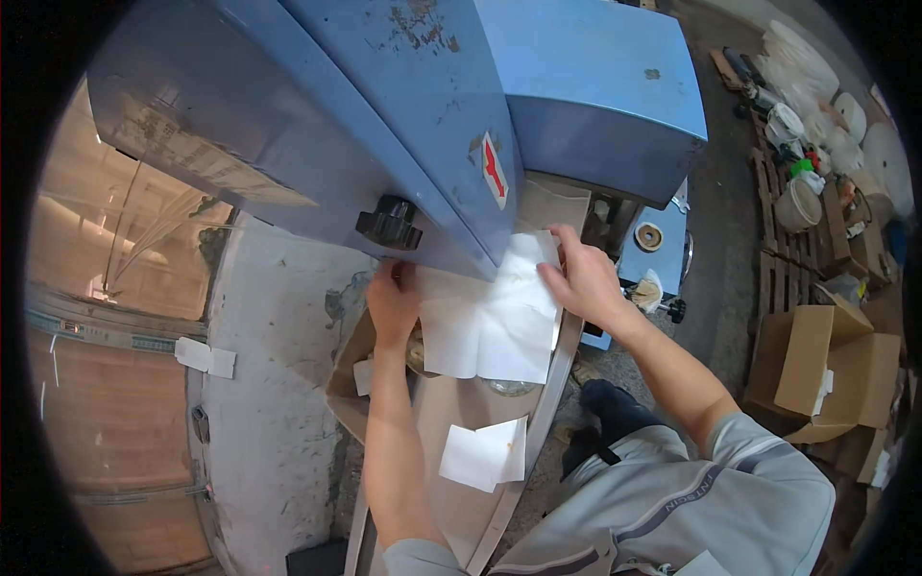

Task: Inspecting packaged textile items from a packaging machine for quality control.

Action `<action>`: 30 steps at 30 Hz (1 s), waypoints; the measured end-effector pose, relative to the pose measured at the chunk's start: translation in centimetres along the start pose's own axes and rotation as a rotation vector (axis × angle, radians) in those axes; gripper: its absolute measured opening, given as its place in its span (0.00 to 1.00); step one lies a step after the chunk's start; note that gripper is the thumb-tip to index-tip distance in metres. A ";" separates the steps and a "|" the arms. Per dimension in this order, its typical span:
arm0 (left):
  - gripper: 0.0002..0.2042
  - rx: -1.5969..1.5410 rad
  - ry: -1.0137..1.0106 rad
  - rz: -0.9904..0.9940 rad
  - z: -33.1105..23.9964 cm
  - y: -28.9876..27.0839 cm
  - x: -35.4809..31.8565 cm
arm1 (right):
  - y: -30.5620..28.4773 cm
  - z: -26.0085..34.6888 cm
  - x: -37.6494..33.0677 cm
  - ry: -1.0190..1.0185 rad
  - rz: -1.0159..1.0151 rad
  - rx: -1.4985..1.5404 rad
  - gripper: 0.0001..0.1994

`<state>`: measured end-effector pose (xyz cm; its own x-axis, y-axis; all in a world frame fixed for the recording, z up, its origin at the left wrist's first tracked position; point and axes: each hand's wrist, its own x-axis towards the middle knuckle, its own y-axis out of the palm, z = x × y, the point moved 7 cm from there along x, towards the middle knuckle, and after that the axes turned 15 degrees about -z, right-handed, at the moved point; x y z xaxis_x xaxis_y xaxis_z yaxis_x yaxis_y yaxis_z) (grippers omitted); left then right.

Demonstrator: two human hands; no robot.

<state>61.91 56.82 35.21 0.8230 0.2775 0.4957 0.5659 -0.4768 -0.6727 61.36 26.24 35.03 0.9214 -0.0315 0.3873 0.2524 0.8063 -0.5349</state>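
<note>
I see white paper sheet (pixel 495 322) — creased, lying flat on beige tray, top edge tucked under blue machine housing. Second white sheet (pixel 483 454) — smaller, folded, lying lower on same tray.

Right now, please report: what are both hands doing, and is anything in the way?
Left hand and right hand flat on white sheet, fingers open. Sheet's top edge under blue machine housing. Smaller white sheet lies nearer, apart.

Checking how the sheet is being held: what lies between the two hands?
In the head view, a creased white sheet spans the gap between the left hand and the right hand, its upper edge reaching under the blue machine housing.
</note>
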 end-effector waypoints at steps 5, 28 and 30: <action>0.21 -0.297 -0.353 -0.373 -2.0 -4.5 -6.8 | -3.4 0.2 -1.0 0.023 -0.104 0.036 0.26; 0.09 0.036 -0.388 -0.043 1.0 -4.8 -11.8 | 1.2 5.3 -7.9 -0.501 0.204 -0.066 0.17; 0.08 0.049 -0.404 -0.146 2.3 -6.3 -11.0 | 1.1 5.4 -8.0 -0.493 0.218 -0.069 0.17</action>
<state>49.38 58.71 32.71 0.6817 0.6483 0.3391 0.6716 -0.3705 -0.6417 52.72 30.60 35.40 0.7107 0.4269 0.5592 0.1046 0.7219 -0.6840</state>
